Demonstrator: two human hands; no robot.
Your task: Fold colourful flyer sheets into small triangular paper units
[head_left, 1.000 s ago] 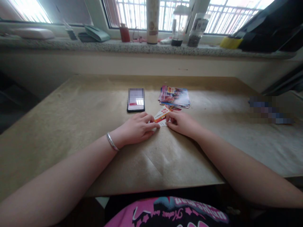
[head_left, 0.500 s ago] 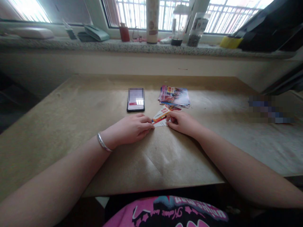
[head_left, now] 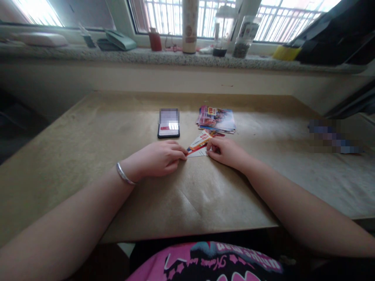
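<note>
A printed paper flyer (head_left: 199, 145), folded at a slant with white, yellow and red parts showing, lies on the table between my hands. My left hand (head_left: 161, 157), a silver bangle at its wrist, has thumb and fingertips closed on the flyer's left corner. On the right side my right hand (head_left: 224, 151) pinches the paper between thumb and curled fingers, covering part of it. Just behind lies a stack of colourful flyers (head_left: 218, 118). A phone (head_left: 168, 130) with a lit, partly blurred screen rests beyond my left hand.
The table (head_left: 88, 156) has a tan covering. At the right is a pixelated bluish item (head_left: 334, 136). Along the granite windowsill (head_left: 164, 57) stand a red bottle (head_left: 155, 40), a tall cylinder (head_left: 190, 31), clear containers and a yellow object (head_left: 286, 52).
My left hand has shifted slightly left along the flyer's corner. My right hand stays almost where it was, still pinching the paper. The view has moved a little.
</note>
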